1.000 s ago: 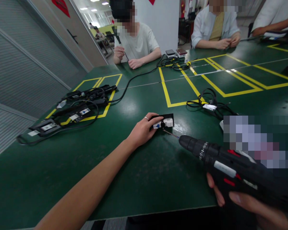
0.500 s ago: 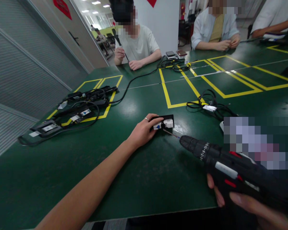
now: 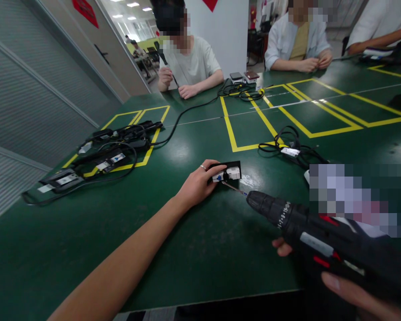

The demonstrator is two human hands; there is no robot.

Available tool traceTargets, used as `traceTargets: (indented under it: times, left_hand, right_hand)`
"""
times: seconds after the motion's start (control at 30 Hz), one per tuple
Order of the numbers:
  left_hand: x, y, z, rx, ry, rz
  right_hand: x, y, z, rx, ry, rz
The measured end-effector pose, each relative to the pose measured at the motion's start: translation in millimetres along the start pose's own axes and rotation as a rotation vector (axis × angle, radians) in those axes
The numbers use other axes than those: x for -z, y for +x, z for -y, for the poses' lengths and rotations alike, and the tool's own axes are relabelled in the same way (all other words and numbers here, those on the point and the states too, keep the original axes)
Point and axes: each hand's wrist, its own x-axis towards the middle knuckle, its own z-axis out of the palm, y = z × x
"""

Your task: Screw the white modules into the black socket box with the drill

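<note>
My left hand (image 3: pixel 200 180), a ring on one finger, grips a small black box-like part with white labels (image 3: pixel 233 173) on the green table. In my right hand (image 3: pixel 357 294) is a black and red cordless drill (image 3: pixel 297 223), pointing left. Its long thin bit (image 3: pixel 234 188) reaches to the lower edge of the black part; whether the tip touches it I cannot tell. The drill body hides most of my right hand. One right finger sticks out beneath the drill, away from the grip.
Black devices and cables (image 3: pixel 120 138) lie at the left on a yellow-taped area. A coiled cable (image 3: pixel 289 142) lies beyond the drill. Something blurred out (image 3: pixel 350 191) is at the right. Across the table (image 3: pixel 194 142), a person (image 3: pixel 194 58) holds a dark tool; other people sit further right.
The drill and its bit have shifted slightly left along the black part's lower edge. A finger of my right hand has stretched forward under the drill. My left hand stays nearly still.
</note>
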Motion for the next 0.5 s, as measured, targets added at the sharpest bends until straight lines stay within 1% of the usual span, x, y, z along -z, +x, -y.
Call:
traceTargets:
  times: [0.07,0.13,0.2,0.27,0.37,0.43,0.5]
  left_hand:
    - [0.6,0.2,-0.6,0.000,0.002,0.002]
    - [0.9,0.1,-1.0,0.000,0.005,0.004]
    - [1.0,0.0,-1.2,-0.003,0.005,-0.002]
    - [1.0,-0.1,-1.3,-0.006,0.005,-0.008]
    - [0.9,-0.1,-1.4,-0.006,0.002,-0.005]
    - [0.9,0.0,-1.3,-0.005,-0.003,-0.003]
    - [0.8,0.0,-1.2,-0.003,-0.007,-0.003]
  right_hand:
    - [1.8,-0.9,1.8,0.019,-0.076,-0.002]
    - [2.3,-3.2,3.4,0.036,-0.078,-0.002]
    - [1.4,-6.3,3.8,0.008,0.033,0.033]
    - [0.2,-8.6,2.7,-0.035,0.192,0.068]
    - [0.0,-7.3,0.5,-0.076,0.398,0.089]
    - [1.5,-3.6,0.5,-0.091,0.467,0.069]
    - [3.2,0.0,1.9,-0.081,0.448,0.059]
